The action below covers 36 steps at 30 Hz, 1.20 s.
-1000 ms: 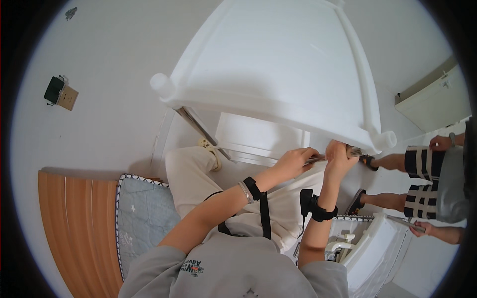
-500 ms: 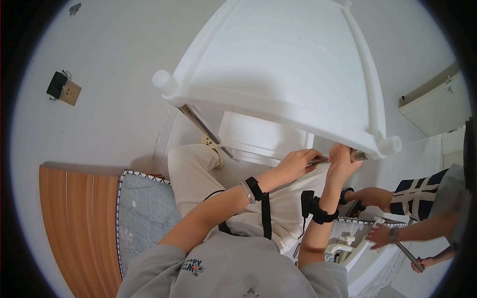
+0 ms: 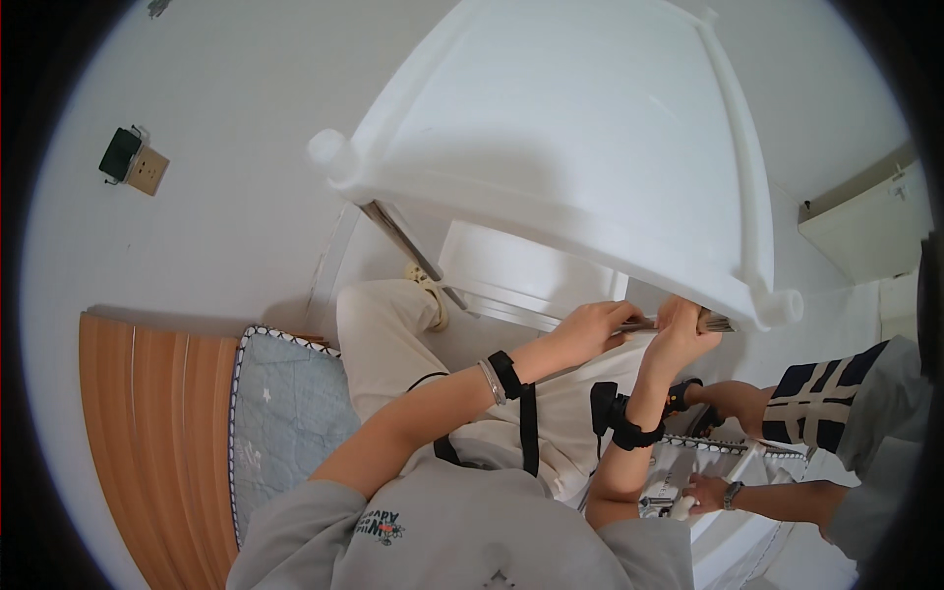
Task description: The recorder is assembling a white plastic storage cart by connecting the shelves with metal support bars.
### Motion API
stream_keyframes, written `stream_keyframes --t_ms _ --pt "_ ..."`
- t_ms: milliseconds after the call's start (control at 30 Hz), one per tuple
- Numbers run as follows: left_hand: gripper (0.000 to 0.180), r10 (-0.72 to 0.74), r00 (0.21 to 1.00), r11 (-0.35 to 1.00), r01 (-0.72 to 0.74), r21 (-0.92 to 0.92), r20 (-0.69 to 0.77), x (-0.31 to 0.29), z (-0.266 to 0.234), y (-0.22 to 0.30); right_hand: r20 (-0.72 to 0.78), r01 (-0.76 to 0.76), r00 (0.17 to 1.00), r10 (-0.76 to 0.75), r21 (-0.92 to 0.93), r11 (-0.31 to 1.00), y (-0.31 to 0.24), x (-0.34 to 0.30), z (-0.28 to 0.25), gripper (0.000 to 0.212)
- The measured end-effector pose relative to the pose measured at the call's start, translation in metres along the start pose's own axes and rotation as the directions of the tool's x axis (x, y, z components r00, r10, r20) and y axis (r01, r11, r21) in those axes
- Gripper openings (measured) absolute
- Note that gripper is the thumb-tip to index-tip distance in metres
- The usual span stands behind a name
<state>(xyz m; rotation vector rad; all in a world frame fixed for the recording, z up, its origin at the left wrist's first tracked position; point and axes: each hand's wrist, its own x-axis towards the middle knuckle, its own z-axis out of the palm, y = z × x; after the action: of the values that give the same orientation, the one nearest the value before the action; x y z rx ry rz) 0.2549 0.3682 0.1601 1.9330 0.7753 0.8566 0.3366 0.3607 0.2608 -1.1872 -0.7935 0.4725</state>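
A white plastic shelf [image 3: 580, 128] with raised rims and round corner pegs stands before me. Below its near left corner runs a metal tube [image 3: 413, 241]. At the near right corner, just under the rim, my right hand [image 3: 680, 339] is closed round another metal tube [image 3: 641, 324]. My left hand [image 3: 595, 329] grips the same tube to the left of it, fingers bent over it. The tube's far end, near the corner, is partly hidden by my right hand. Both wrists wear black straps.
A lower white shelf panel [image 3: 531, 265] lies beneath. On my right, a person's hand [image 3: 703, 492] touches white plastic parts [image 3: 728, 531] on a padded mat. Slatted wood [image 3: 147, 413] and a grey-blue quilted mat [image 3: 290, 413] lie at left. A wall socket [image 3: 147, 170] holds a dark plug.
The other person's hand has moved left onto the white parts, and the metal tube they held no longer shows. My hands keep nearly the same grip; the view has shifted slightly.
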Motion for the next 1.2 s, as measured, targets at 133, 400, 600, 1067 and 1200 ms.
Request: stream_keyframes --t_ms 133,400,600,1067,1200 --pt "0.029 0.030 0.998 0.999 -0.031 -0.011 -0.049 -0.001 -0.002 -0.001 0.007 0.020 1.000 -0.020 -0.034 0.999 0.001 -0.001 0.004 0.033" --pt "0.032 -0.147 0.987 0.978 0.137 0.154 0.056 -0.022 -0.004 -0.004 0.069 -0.031 0.997 0.029 0.035 0.999 0.007 0.009 -0.001 0.028" --pt "0.026 -0.134 0.989 0.937 0.147 0.317 -0.060 -0.057 -0.042 -0.014 0.037 -0.061 0.997 0.062 -0.017 0.998 -0.006 0.003 0.000 0.034" --pt "0.021 -0.101 0.566 0.916 0.373 0.144 -0.818 -0.141 -0.148 -0.036 0.135 -0.014 0.991 0.009 0.043 0.999 0.000 0.000 -0.007 0.032" --pt "0.026 -0.262 0.742 0.940 0.341 0.011 -0.617 -0.144 -0.164 -0.062 0.126 -0.045 0.991 0.038 0.048 0.998 0.001 0.001 -0.006 0.031"
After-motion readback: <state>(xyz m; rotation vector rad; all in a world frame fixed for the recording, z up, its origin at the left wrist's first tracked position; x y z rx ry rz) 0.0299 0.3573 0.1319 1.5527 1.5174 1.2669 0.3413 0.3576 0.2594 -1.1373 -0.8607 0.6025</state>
